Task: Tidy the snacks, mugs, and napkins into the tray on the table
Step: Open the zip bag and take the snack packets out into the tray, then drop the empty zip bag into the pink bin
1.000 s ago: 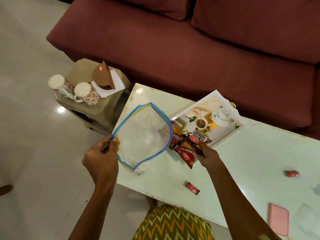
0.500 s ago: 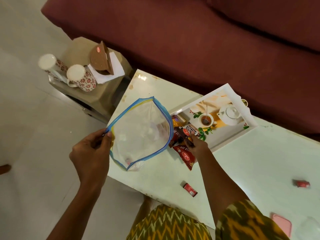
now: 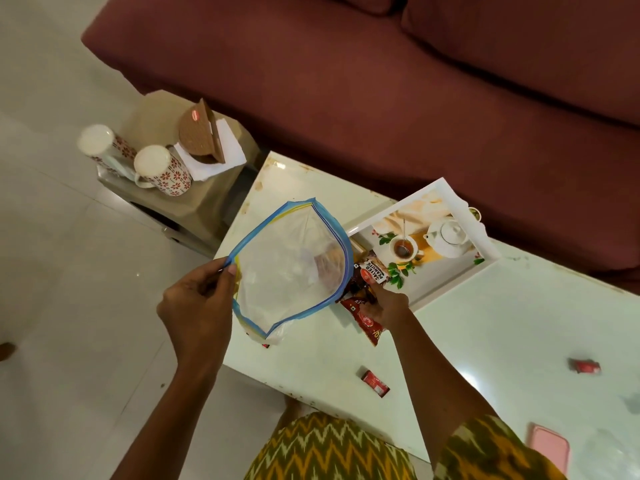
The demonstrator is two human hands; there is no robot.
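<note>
My left hand pinches the blue rim of a clear zip bag, holding its mouth wide open above the table's left end. My right hand grips a bunch of red snack packets, one labelled salted peanuts, beside the bag and at the near corner of the white picture tray. Two flowered mugs and white napkins under a wooden holder stand on a low stool to the left. Two small red sachets lie on the table.
The glossy white table stands against a maroon sofa. A pink phone lies near the table's front right edge. Pale tiled floor spreads to the left, around the beige stool.
My right hand has drawn the snack packets slightly nearer the bag's mouth. The bag stays held open in my left hand. The camera has shifted.
</note>
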